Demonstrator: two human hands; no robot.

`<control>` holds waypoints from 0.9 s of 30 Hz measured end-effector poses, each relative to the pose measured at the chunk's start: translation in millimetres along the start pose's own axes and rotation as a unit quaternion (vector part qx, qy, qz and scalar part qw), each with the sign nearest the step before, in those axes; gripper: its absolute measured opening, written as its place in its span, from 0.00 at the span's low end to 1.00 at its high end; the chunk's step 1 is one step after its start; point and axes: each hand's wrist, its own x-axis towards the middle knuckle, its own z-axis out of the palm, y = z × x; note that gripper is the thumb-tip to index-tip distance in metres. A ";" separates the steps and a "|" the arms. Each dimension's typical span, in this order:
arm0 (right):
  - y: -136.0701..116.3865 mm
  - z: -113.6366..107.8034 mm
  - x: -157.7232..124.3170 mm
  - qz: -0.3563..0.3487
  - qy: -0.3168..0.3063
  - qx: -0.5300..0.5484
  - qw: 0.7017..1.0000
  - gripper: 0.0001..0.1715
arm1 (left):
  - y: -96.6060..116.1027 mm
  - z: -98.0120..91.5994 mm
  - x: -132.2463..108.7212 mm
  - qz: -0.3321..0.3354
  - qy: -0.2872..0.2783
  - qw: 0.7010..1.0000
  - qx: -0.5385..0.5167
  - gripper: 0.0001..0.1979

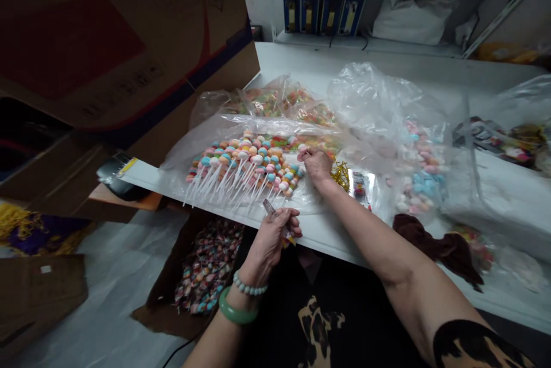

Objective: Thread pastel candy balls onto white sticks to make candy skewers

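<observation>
My left hand [275, 236], with a bead bracelet and a green bangle at the wrist, is closed around a small clear printed plastic bag [269, 207] at the table's front edge. Bits of yellow show below its fingers; what the bag holds is mostly hidden. My right hand [317, 167] reaches over the table, fingertips pinched on a pink and white marshmallow candy [302, 153]. Left of it lies a heap of marshmallow skewers [245, 161] in pastel colours, their white sticks pointing toward me. Gold twist ties [340, 175] lie just right of that hand.
Clear bags of gummy candies [275, 103] lie behind the heap. Loose marshmallows [424, 178] sit in plastic at the right, near a dark brown cloth [434, 244]. A large carton [129, 41] stands at the left. Below the table edge, a box holds wrapped candies [209, 264].
</observation>
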 end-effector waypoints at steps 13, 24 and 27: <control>23.3 -24.5 -171.3 0.153 -0.218 0.461 0.846 0.14 | -20.2 7.4 -11.8 0.002 -0.040 0.999 -0.007 0.20; 56.4 -43.1 -190.2 -0.026 -0.109 0.184 0.976 0.12 | -20.7 -18.0 -18.0 -0.005 -0.016 0.998 -0.066 0.17; 67.0 -53.7 -209.0 -0.071 -0.093 0.064 0.991 0.14 | -18.6 -20.6 -12.7 -0.005 -0.004 0.993 -0.117 0.16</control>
